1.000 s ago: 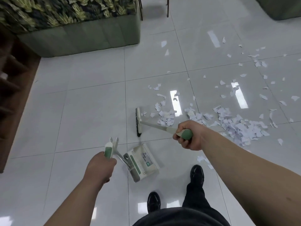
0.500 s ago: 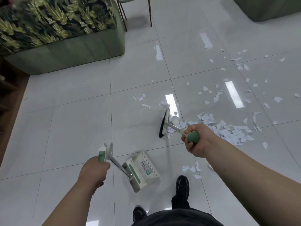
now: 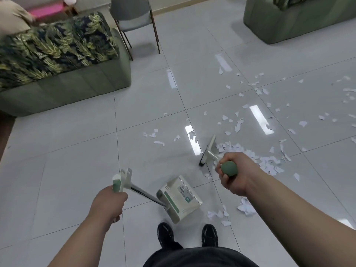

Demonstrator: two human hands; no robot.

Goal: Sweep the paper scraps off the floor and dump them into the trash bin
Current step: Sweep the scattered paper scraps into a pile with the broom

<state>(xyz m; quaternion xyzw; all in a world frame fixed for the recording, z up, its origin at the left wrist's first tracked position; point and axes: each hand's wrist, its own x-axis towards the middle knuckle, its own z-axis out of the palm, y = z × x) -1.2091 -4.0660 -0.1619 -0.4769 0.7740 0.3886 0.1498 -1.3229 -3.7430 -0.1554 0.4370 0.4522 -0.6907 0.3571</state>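
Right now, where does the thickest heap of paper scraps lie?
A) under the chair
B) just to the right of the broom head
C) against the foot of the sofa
B: the heap of paper scraps lies right beside the broom head, on its right side, while no scraps show under the chair or along the sofa.

The broom (image 3: 210,149) has swung right, up against the scrap pile (image 3: 250,157), its head seemingly tilted more.
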